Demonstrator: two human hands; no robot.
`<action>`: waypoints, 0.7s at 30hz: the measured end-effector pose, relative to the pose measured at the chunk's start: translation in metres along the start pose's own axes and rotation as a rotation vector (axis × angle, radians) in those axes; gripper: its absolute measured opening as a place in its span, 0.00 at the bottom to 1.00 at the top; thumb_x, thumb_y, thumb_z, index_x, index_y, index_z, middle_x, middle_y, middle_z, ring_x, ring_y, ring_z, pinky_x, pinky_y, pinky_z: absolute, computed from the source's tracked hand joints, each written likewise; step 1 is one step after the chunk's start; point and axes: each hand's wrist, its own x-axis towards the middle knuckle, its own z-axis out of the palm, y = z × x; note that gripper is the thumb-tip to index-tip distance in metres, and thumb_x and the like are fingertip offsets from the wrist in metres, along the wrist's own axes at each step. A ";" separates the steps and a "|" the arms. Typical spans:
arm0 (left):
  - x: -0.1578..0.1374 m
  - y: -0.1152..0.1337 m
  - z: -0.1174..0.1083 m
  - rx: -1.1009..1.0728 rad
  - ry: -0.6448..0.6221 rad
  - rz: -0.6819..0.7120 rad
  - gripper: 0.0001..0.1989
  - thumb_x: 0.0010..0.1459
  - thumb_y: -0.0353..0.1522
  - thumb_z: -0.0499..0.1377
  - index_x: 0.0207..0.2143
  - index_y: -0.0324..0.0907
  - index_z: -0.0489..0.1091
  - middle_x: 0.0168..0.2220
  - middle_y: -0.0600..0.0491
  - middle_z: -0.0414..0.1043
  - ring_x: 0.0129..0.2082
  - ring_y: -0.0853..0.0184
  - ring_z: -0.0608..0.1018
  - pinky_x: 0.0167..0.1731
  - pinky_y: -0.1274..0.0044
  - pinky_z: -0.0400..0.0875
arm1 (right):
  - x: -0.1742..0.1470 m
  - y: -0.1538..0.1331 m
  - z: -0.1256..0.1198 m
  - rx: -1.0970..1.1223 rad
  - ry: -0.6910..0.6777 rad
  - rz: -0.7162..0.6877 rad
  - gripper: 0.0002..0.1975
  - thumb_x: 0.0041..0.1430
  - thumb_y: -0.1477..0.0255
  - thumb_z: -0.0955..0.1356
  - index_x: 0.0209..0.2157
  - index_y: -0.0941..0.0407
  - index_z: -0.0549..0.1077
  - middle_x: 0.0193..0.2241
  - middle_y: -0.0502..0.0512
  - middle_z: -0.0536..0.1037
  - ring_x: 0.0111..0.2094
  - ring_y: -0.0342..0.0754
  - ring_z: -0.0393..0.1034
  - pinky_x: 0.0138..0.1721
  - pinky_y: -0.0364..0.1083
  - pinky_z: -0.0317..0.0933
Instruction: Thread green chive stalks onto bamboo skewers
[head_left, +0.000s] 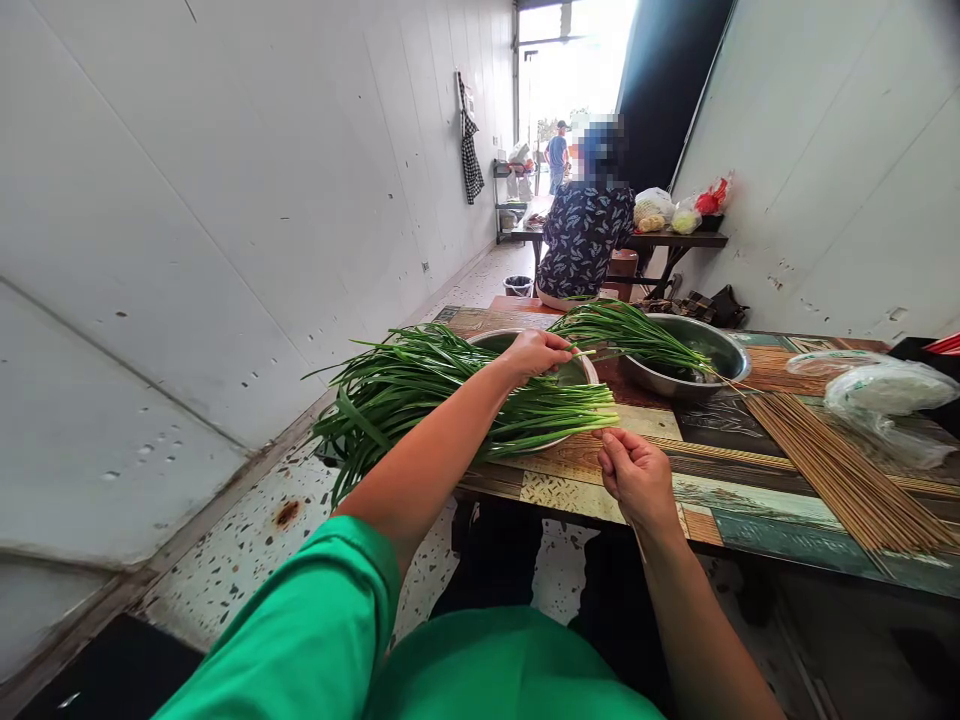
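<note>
A large heap of garlic chives (450,390) lies across a metal bowl (589,375), its pale cut ends toward the right and its leaves hanging over at the left. Above the heap, my left hand (536,352) pinches a chive stalk by its pale end. My right hand (637,475) is closed on a thin bamboo skewer, whose tip shows by the chive ends and whose other end runs down along the wrist. A second steel bowl (727,355) holds more chives (637,335), with skewer ends sticking out over its rim.
Loose bamboo skewers (840,470) are spread over the patterned wooden table (742,500) at the right, beside a clear plastic bag (885,390). Ahead, a person in a patterned shirt (589,235) sits at another table with bags on it. White walls (187,200) stand on both sides.
</note>
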 end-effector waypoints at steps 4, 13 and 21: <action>-0.001 0.001 0.000 0.053 0.009 0.004 0.07 0.53 0.23 0.59 0.33 0.34 0.78 0.19 0.58 0.67 0.17 0.79 0.61 0.18 0.83 0.53 | -0.001 -0.001 0.001 -0.006 -0.002 -0.011 0.22 0.42 0.56 0.75 0.31 0.59 0.72 0.12 0.40 0.60 0.11 0.33 0.47 0.11 0.37 0.37; -0.001 0.001 0.005 0.225 0.068 0.015 0.08 0.52 0.27 0.59 0.31 0.35 0.79 0.14 0.60 0.60 0.16 0.78 0.57 0.18 0.81 0.49 | -0.001 0.000 0.001 0.000 0.008 0.002 0.24 0.41 0.56 0.75 0.33 0.60 0.73 0.12 0.40 0.61 0.11 0.33 0.47 0.11 0.36 0.38; -0.009 -0.001 0.006 0.420 -0.037 0.091 0.11 0.51 0.29 0.58 0.32 0.34 0.79 0.15 0.59 0.60 0.18 0.76 0.58 0.21 0.80 0.52 | 0.000 -0.001 0.003 -0.004 0.026 -0.002 0.24 0.40 0.55 0.75 0.32 0.60 0.72 0.12 0.40 0.61 0.11 0.33 0.47 0.11 0.36 0.38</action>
